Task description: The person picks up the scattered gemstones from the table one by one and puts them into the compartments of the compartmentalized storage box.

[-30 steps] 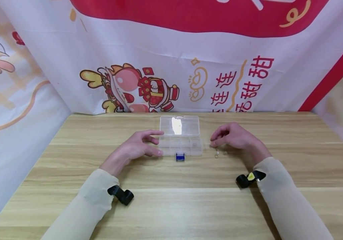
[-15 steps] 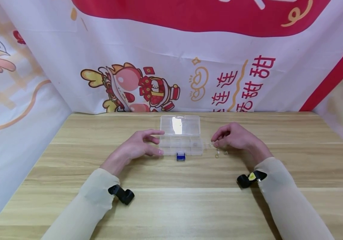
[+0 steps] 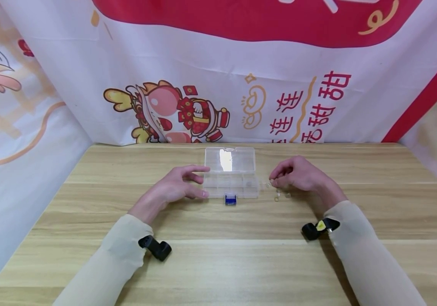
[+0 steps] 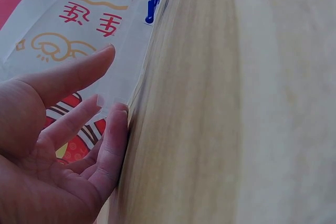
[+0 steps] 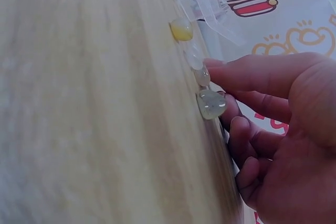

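A clear plastic compartment box (image 3: pixel 229 180) lies on the table with its lid (image 3: pixel 237 159) folded back and a blue latch (image 3: pixel 230 199) at its front. My left hand (image 3: pixel 176 185) is at the box's left end, fingers extended and spread, thumb and fingertips right at the box edge. My right hand (image 3: pixel 296 174) is low over the table just right of the box, fingers bent, thumb tip close to index. Beside it lie small glossy stones: a yellowish stone (image 5: pixel 181 30), a whitish stone (image 5: pixel 193 56) and a greenish-grey stone (image 5: pixel 212 104). I cannot tell whether the right fingertips pinch one.
The wooden table (image 3: pixel 218 263) runs back to a white cloth (image 3: pixel 226 63) printed with red and cartoon figures, which hangs along the far edge. More cloth hangs at both sides. Black wrist cameras sit on both sleeves (image 3: pixel 119 250).
The right hand's thumb and fingertips shift slightly beside the small stones. The left hand stays at the box's left end, and the box keeps its place.
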`<state>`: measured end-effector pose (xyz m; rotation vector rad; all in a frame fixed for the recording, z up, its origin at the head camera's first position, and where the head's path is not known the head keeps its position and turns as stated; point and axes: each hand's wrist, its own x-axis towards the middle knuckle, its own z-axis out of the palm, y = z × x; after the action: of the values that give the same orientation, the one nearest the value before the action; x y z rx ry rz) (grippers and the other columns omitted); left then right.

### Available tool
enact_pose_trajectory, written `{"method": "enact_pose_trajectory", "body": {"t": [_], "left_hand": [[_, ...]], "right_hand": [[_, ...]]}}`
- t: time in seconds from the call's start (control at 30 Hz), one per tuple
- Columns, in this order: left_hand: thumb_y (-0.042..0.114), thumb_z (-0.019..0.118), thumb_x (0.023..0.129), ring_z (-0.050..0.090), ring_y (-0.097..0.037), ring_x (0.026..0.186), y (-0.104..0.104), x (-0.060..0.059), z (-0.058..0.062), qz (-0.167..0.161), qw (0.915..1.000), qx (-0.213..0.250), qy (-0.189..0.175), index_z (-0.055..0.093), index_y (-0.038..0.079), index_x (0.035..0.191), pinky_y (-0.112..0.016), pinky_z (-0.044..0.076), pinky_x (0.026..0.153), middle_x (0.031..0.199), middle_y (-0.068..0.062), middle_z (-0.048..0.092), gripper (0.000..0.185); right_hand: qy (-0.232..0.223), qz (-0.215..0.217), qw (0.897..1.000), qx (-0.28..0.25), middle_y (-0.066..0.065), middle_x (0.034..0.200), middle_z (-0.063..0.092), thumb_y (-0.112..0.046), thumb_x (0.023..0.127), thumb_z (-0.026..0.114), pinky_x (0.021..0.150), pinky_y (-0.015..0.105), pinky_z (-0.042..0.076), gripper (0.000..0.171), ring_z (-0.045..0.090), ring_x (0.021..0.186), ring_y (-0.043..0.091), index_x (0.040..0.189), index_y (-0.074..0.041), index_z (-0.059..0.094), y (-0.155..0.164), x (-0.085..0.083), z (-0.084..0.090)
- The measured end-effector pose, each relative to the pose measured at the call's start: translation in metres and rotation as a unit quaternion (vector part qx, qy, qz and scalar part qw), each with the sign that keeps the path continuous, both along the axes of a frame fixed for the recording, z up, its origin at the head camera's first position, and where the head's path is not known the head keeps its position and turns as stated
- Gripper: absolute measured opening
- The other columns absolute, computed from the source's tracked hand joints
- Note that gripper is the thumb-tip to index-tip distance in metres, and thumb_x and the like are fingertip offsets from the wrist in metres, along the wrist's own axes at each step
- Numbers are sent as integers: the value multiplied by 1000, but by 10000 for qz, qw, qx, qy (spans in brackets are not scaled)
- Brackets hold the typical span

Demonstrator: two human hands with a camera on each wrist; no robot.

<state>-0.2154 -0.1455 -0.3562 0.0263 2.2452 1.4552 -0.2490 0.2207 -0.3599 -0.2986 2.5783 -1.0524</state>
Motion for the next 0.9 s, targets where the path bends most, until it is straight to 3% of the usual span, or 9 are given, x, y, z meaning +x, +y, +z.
{"method": "enact_pose_trajectory", "body": {"t": [0.33,0.67,0.9], "left_hand": [[13,90,84,64,-26,113,0,0,-1,-10,10000,-31,0,60,31,150,-31,61,89,139,-11,59,74],[13,90,84,64,-26,114,1,-1,0,-17,10000,-84,9,60,32,149,-31,61,90,139,-10,60,74],[12,90,84,64,-27,115,0,-1,-2,11,10000,-48,-6,60,32,150,-33,62,91,139,-11,59,75]], "right_hand": [[252,-95,9996,-44,9,108,69,-21,96,79,80,33,47,14,54,97,26,109,-16,79,4,1,0],[285,-333,9969,-657,12,112,72,-19,99,75,81,32,49,20,59,101,26,117,-13,74,2,4,5],[303,-341,9960,-775,13,115,72,-20,98,76,80,30,51,24,61,100,25,121,-11,74,-1,5,5]]}}
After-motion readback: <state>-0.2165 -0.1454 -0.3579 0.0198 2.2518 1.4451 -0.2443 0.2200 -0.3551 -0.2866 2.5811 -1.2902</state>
